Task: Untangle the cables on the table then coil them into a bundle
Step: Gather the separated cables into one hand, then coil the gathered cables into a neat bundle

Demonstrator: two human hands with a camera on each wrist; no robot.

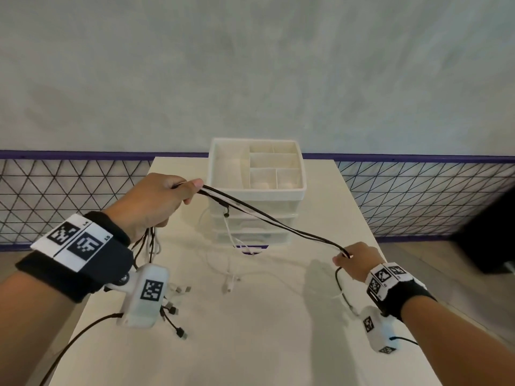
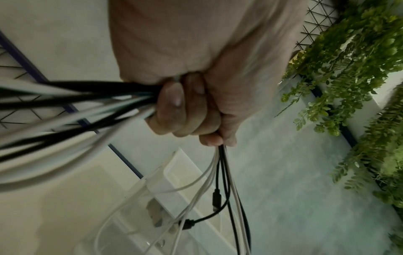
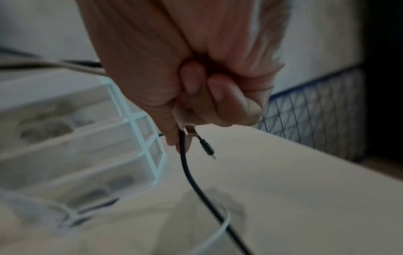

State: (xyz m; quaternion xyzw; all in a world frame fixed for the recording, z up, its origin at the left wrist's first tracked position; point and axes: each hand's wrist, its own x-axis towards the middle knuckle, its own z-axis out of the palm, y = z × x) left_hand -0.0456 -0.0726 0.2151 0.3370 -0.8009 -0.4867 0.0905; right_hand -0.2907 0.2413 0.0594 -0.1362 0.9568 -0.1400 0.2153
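Note:
A bunch of black and white cables (image 1: 267, 218) stretches taut between both hands above the white table (image 1: 250, 344). My left hand (image 1: 156, 201) is raised at the left and grips the bunch in a fist; the cables (image 2: 91, 107) fan out from its fingers. Their plug ends (image 1: 174, 310) dangle below the wrist. My right hand (image 1: 356, 260), lower at the right, grips the other end of the cables (image 3: 185, 155) in curled fingers. More white cable (image 1: 231, 277) lies slack on the table.
A white drawer organiser (image 1: 256, 190) with open top compartments stands at the table's far middle, right behind the stretched cables. A wire-mesh fence (image 1: 69, 196) runs behind the table. Green plants (image 2: 359, 86) hang on the wall.

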